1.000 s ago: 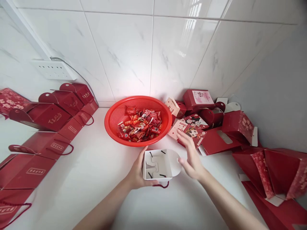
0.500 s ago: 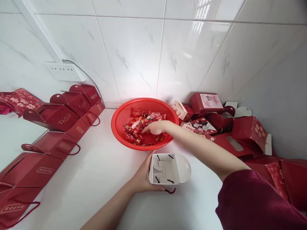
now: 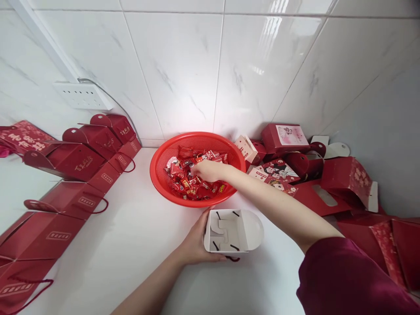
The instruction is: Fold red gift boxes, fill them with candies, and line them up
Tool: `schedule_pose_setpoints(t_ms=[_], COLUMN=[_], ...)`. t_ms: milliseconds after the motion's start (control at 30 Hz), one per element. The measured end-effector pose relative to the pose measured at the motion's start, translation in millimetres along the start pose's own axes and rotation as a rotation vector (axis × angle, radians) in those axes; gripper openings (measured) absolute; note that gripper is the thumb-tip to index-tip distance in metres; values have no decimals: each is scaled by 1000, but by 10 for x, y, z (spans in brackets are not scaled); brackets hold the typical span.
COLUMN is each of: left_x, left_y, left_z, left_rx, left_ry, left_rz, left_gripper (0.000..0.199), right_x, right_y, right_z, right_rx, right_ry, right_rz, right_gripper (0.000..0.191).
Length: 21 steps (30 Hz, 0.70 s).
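My left hand (image 3: 198, 243) grips the left side of an open gift box (image 3: 229, 229), its thumb along the near edge. The box is white inside, with dark cord ends in its walls, a rounded flap out to the right and a dark red cord handle at the front. Beyond it stands a red plastic basket (image 3: 157, 179) holding wrapped candies (image 3: 188, 186) in red wrappers. Down among them is my right hand (image 3: 210, 170), its fingers curled together at the candies. Whatever those fingertips pinch is hidden.
Closed dark red gift boxes (image 3: 70, 159) with cord handles stand in a row along the left. To the right lies a pile of assorted red boxes (image 3: 344, 179). A white tiled wall (image 3: 183, 65) with a power strip (image 3: 83, 96) rises behind the white table (image 3: 118, 232).
My right hand has shifted slightly within the basket and its fingers have drawn in. Candies there lie differently. My left hand keeps the box in nearly the same place.
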<state>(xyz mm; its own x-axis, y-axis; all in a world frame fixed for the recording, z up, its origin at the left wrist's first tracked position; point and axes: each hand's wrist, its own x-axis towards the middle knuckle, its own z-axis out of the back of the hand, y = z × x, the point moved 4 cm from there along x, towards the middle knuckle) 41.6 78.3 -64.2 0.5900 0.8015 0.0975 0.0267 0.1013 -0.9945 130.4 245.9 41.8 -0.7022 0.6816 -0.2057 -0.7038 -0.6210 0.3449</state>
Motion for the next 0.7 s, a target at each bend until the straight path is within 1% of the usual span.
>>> schedule_pose_setpoints(t_ms=[100, 167, 200, 267, 333, 433, 500, 567, 633, 700], left_x=[-10, -16, -17, -15, -9, 0, 1, -2, -8, -12], left_y=[15, 19, 16, 1, -21, -41, -37, -21, 2, 22], left_z=[10, 16, 16, 16, 14, 9, 7, 14, 26, 35], left_rx=[39, 51, 53, 55, 57, 54, 54, 59, 70, 82], left_ry=[-18, -24, -22, -15, -7, 14, 31, 30, 16, 7], left_rz=[8, 9, 9, 6, 1, -7, -13, -20, -16, -7], left_gripper=[125, 124, 123, 121, 121, 123, 122, 121, 122, 125], right_x=[107, 195, 234, 284, 285, 212, 147, 90, 41, -6], right_y=[294, 429, 465, 461, 362, 82, -146, -361, -529, -626], right_z=[-109, -175, -200, -225, -204, -83, 13, 64, 43, -31], right_rx=[72, 101, 105, 90, 49, -36, -84, -109, -106, -76], right_ry=[57, 70, 71, 74, 81, 84, 92, 128, 195, 266], right_rz=[154, 216, 226, 194, 96, -113, -248, -356, -422, -439], right_gripper=[40, 39, 39, 36, 30, 20, 27, 33, 33, 31])
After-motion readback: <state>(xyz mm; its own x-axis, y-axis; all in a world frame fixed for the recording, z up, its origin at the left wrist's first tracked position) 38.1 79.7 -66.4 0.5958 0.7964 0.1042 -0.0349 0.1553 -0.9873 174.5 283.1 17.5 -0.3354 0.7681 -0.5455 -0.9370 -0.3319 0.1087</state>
